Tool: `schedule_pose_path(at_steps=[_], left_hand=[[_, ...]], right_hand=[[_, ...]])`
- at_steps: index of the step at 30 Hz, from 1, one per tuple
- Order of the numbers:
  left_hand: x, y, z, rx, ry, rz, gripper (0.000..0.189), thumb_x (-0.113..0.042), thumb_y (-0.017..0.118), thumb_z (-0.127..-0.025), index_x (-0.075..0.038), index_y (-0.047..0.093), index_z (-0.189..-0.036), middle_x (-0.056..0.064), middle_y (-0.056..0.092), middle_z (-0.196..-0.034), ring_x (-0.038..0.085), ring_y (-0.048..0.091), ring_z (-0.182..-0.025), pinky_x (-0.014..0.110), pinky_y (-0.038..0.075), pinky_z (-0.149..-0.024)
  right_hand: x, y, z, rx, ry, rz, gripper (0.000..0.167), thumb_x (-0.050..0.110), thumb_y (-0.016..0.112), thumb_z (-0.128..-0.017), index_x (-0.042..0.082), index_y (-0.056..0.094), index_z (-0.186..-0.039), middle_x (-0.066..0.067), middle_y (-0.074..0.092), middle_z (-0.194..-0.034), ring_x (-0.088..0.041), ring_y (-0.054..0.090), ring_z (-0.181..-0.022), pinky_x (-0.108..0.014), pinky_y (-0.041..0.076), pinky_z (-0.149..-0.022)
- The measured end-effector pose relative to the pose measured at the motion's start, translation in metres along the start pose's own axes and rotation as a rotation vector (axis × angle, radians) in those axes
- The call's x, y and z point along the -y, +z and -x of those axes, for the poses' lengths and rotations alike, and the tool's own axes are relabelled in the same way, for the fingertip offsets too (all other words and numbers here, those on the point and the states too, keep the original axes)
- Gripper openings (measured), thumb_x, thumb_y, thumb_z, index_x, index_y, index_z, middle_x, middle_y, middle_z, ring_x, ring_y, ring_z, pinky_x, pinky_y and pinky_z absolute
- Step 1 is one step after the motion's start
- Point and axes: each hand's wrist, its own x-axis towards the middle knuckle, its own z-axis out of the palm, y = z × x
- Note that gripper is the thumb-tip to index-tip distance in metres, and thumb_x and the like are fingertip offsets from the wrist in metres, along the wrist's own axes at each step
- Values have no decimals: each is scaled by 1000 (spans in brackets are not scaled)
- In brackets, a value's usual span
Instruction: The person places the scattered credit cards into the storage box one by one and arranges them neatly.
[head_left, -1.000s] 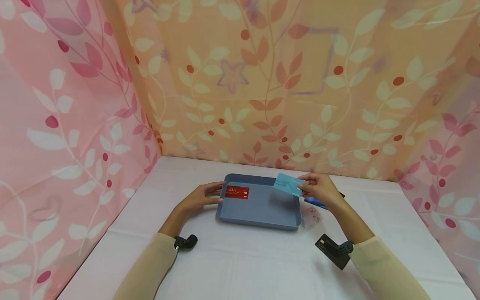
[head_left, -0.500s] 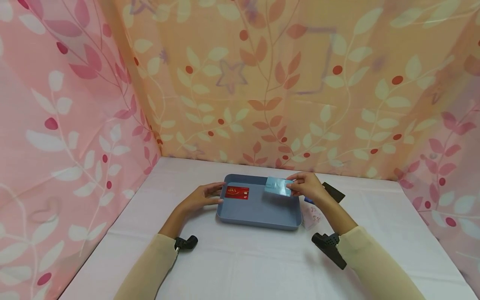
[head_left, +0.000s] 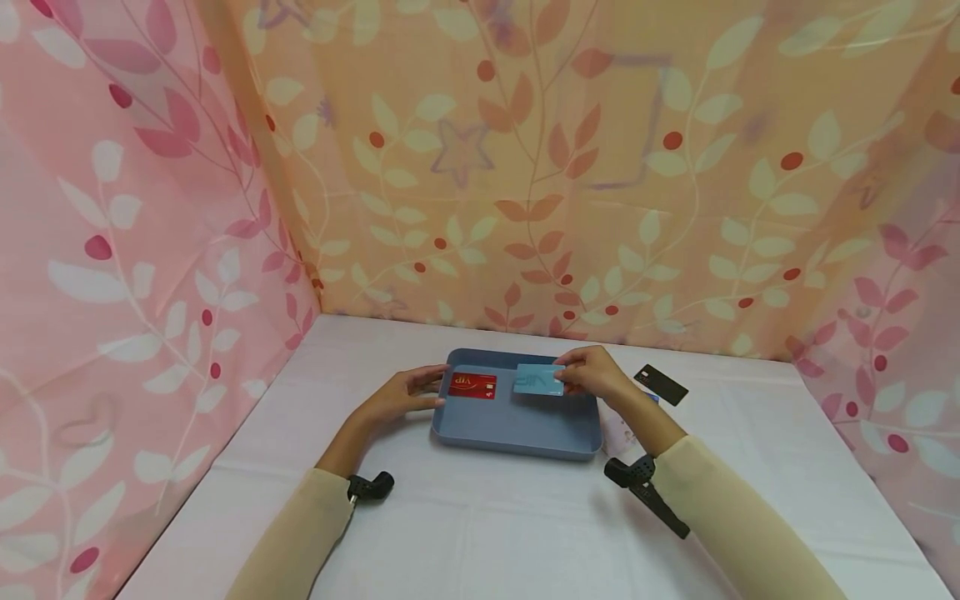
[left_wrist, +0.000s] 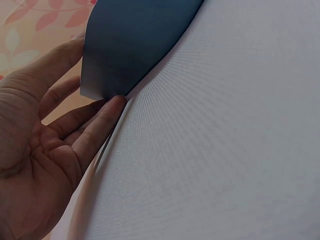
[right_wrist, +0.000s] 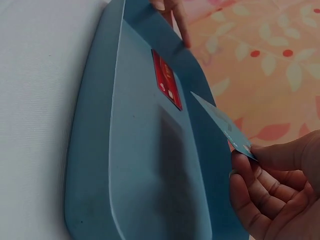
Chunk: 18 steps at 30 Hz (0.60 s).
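My right hand [head_left: 596,373] pinches one end of a light blue card [head_left: 536,379] between thumb and fingers, above the right half of a blue-grey tray [head_left: 495,429]. In the right wrist view, the light blue card [right_wrist: 222,124] is tilted over the tray, apart from its floor, where a shadow falls. A red VIP card [head_left: 472,386] lies in the tray's left part. My left hand [head_left: 397,396] touches the tray's left wall with extended fingers, thumb apart from them. Close up, those fingers [left_wrist: 95,127] meet the tray's corner.
A black card [head_left: 661,384] lies on the white table behind my right forearm. A pale pink patterned card [head_left: 617,433] and a mostly hidden blue card [head_left: 652,397] lie right of the tray. Another dark card [head_left: 662,508] shows below the right wrist camera [head_left: 630,471].
My right hand has carried the light blue card leftward, further over the tray, and levelled it somewhat. More of the black card at the back now shows. The left hand stays against the tray.
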Motion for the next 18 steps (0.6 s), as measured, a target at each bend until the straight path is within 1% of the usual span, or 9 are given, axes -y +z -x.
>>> schedule_pose_path(at_steps=[3,7,14,18], left_hand=[[0,0,1,1,4,-1,73,-25,80,-90,-17,45,-154,8,51,-152,29,53,-135,46,45,-110],[-2,0,2,3,0,3,72,-24,80,-90,-18,47,-153,6,52,-151,28,53,-135,47,44,-111],[-1,-1,1,10,19,1,73,-24,79,-91,-14,44,-154,9,51,-151,30,53,-134,48,44,-111],[-1,-1,0,12,20,-4,73,-22,79,-91,-14,45,-154,8,52,-151,29,53,-134,49,43,-111]], right_hand=[[-1,5,-4,10,13,-16,31,2,72,-91,-14,66,-117,-11,71,-74,-16,66,-58,-40,63,-68],[-3,11,-9,24,36,-35,29,0,72,-91,-15,67,-116,-13,70,-73,-17,66,-57,-42,63,-68],[-4,20,-17,34,30,3,27,0,71,-92,-14,68,-114,-12,69,-72,-17,66,-58,-41,63,-67],[-7,24,-21,35,49,22,24,1,70,-93,-12,69,-113,-11,69,-74,-18,65,-59,-39,63,-68]])
